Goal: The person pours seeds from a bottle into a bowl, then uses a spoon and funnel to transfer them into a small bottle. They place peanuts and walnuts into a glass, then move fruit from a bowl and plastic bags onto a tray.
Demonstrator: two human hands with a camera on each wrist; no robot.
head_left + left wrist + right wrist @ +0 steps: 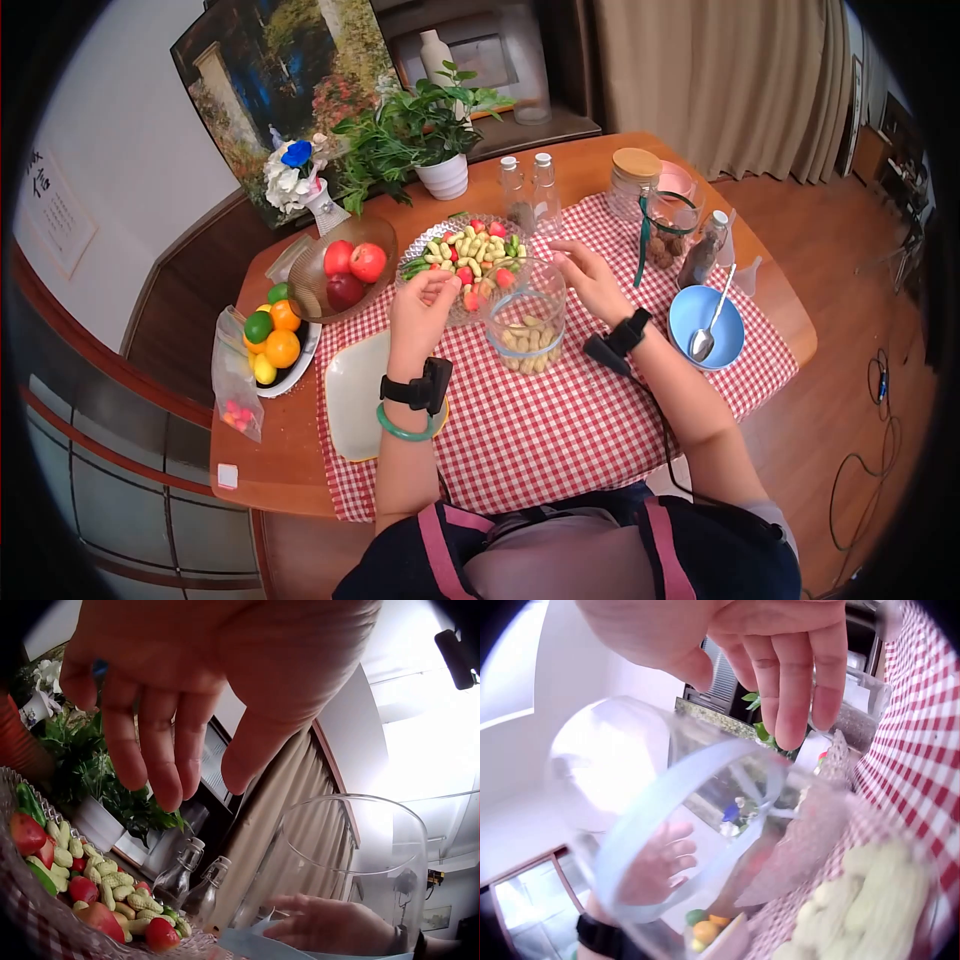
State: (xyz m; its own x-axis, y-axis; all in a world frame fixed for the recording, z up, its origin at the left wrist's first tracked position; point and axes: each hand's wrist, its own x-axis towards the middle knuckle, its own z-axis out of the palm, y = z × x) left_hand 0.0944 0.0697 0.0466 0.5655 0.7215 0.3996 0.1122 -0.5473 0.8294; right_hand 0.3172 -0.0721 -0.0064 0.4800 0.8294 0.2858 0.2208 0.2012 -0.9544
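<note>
A clear jar [526, 345] with a light blue ribbon round it stands on the checked cloth, peanuts [530, 362] in its lower part. My left hand [420, 308] hovers left of the jar, by the near rim of a cut-glass bowl [408, 262]. In the left wrist view its fingers [161, 761] hang loosely, nothing between them. My right hand [597, 287] is raised at the jar's right side, its fingers [791, 697] relaxed and holding nothing. Peanuts [478, 243], small red fruits [85, 889] and green pieces fill the glass bowl.
To the left are a brown bowl [383, 232] of red fruit, a fruit plate [300, 372] and a pale rectangular dish [350, 400]. Right of the jar stand a blue bowl [735, 335] with a spoon [706, 338] and bottles. Potted greenery [420, 125] is behind.
</note>
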